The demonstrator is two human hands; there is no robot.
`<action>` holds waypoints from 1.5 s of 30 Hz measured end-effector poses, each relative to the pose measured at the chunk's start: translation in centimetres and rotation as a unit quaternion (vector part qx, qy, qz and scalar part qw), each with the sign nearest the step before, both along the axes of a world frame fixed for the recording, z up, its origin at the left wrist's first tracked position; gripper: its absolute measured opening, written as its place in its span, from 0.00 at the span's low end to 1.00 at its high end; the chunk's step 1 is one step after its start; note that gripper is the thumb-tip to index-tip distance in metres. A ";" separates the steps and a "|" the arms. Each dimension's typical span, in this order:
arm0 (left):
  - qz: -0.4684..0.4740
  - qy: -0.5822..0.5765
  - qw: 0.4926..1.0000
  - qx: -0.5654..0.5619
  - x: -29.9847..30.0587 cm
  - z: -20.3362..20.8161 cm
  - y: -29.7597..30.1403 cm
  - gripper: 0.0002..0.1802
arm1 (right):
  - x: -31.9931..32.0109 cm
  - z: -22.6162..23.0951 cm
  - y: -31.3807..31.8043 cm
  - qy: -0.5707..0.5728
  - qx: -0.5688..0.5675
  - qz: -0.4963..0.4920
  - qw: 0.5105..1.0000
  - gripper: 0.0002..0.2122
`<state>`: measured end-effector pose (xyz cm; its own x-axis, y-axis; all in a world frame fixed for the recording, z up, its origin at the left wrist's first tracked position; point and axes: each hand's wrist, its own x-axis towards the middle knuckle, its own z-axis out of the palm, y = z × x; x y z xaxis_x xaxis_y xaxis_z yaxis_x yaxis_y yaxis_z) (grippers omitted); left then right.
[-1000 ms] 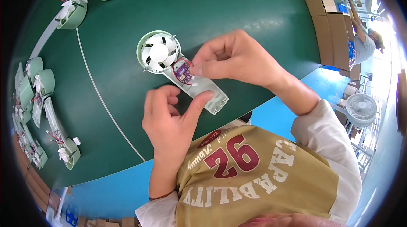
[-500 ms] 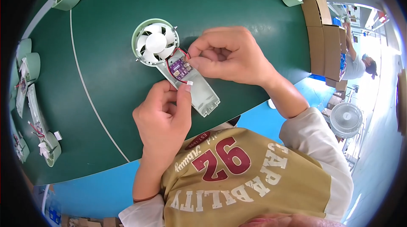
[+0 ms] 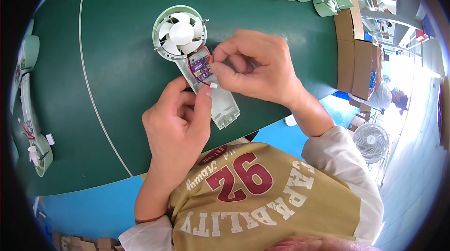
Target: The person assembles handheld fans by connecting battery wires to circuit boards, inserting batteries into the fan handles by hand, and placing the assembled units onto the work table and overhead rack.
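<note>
Pale-green fan body (image 3: 224, 103) lies by the surface's (image 3: 124, 87) near edge; the left hand (image 3: 177, 120) grips its side, seemingly steadying it, while the right hand (image 3: 257, 66) pinches narrowly beside the purple board (image 3: 199, 70), contents hidden.

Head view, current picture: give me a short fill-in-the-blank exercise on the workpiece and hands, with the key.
1. The circuit board is coloured ____.
2. The fan wheel is coloured ____.
3. Thumb and forefinger at the board's edge belong to the person's ____ hand.
4. The tabletop is coloured ____.
Missing words: purple; white; right; green.
</note>
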<state>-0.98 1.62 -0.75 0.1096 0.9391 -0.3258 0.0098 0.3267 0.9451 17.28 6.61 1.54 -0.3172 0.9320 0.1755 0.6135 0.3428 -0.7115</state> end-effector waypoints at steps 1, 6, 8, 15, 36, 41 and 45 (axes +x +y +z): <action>-0.002 -0.001 1.000 0.005 0.0 0.0 0.0 0.11 | 0.0 -0.1 -0.1 -0.001 -0.001 0.003 1.000 0.04; 0.001 0.002 1.000 0.017 0.2 0.1 0.0 0.11 | -0.2 -0.4 -0.3 0.032 -0.027 -0.035 0.998 0.05; 0.003 0.006 1.000 0.018 0.1 0.0 0.0 0.11 | -0.3 -0.6 -0.3 0.025 -0.003 -0.032 0.999 0.05; -0.006 0.003 1.000 0.009 0.0 0.1 0.2 0.11 | -0.4 -1.1 -0.7 0.006 0.048 -0.039 0.998 0.06; -0.007 -0.076 0.997 0.006 0.7 -0.6 -0.1 0.11 | -1.9 -1.5 -3.5 0.099 -0.068 -0.210 0.970 0.03; -0.009 -0.076 0.997 0.013 0.7 -0.6 -0.1 0.11 | -1.6 -2.5 -3.8 0.088 -0.014 -0.197 0.976 0.04; -0.015 -0.073 0.997 0.013 0.6 -0.5 0.0 0.11 | -1.7 -3.0 -4.0 0.115 0.005 -0.197 0.974 0.05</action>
<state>-0.35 1.60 -1.21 0.1822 0.9423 -0.2807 -0.1190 0.3046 0.9450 15.63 2.61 -1.45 0.1139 0.9712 0.2091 0.5230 0.1203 -0.8438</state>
